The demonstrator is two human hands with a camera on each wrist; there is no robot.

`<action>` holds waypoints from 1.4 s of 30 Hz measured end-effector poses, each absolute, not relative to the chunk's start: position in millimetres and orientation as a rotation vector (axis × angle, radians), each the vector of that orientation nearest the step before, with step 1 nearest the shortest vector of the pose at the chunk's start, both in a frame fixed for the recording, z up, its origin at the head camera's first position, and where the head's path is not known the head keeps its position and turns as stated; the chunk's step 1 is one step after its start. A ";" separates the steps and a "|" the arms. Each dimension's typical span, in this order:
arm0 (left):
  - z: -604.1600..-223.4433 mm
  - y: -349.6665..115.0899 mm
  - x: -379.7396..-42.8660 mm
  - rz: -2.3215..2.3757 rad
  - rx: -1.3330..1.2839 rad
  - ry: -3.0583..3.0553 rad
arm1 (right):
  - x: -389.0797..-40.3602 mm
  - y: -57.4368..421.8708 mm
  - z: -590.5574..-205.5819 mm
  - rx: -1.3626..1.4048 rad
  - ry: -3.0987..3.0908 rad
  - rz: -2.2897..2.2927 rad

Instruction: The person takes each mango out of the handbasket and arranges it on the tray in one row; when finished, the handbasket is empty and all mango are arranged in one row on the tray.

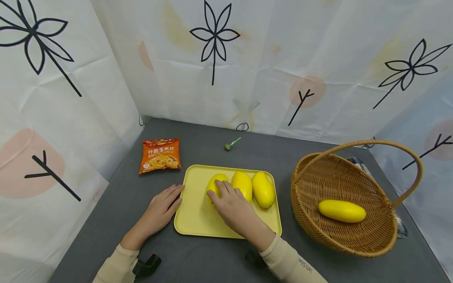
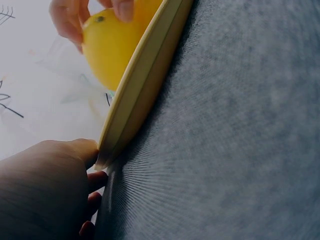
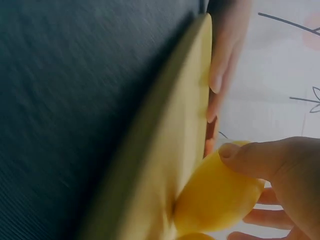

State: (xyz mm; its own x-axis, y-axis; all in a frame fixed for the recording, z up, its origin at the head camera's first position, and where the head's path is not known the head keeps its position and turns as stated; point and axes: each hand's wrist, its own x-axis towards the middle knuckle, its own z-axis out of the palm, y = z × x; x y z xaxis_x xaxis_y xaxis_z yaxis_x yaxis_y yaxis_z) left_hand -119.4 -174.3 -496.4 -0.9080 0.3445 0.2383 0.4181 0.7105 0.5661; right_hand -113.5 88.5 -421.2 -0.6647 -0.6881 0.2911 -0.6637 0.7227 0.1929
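Three yellow mangoes sit side by side on a yellow tray [image 1: 192,220]. The leftmost mango [image 3: 220,195] is in the grip of my right hand [image 1: 235,210], thumb on one side and fingers round the other. Directly beside it lie the middle mango [image 1: 242,181] and the right mango [image 1: 263,190]. My left hand [image 1: 159,212] rests at the tray's left edge, its fingers extended and fingertips right at the rim. In the left wrist view, the left thumb [image 2: 82,150] touches the tray's corner.
To the right stands a wicker basket [image 1: 304,220] with a tall handle, tilted toward me, holding another mango [image 1: 341,211]. An orange snack bag [image 1: 161,156] lies behind the tray at left. A small green object with a thin stem [image 1: 227,147] lies further back.
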 end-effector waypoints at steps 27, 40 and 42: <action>-497.5 -175.5 -119.6 -0.979 -0.628 -2.801 | -113.1 88.0 -440.1 0.984 -2.568 -0.102; -497.6 -175.0 -119.9 -0.986 -0.631 -2.804 | -114.0 85.6 -439.8 0.854 -2.636 -0.083; -497.5 -174.8 -119.9 -0.985 -0.632 -2.805 | -114.4 85.8 -439.8 0.830 -2.666 -0.056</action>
State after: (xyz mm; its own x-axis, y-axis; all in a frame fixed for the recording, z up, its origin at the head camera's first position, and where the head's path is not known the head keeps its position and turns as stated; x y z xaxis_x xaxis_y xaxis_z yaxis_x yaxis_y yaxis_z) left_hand -119.9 -174.8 -497.5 -0.9084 0.3498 0.2291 0.4163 0.7043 0.5751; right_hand -114.4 85.8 -439.8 -0.7682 -0.5575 0.3149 -0.5438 0.8277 0.1389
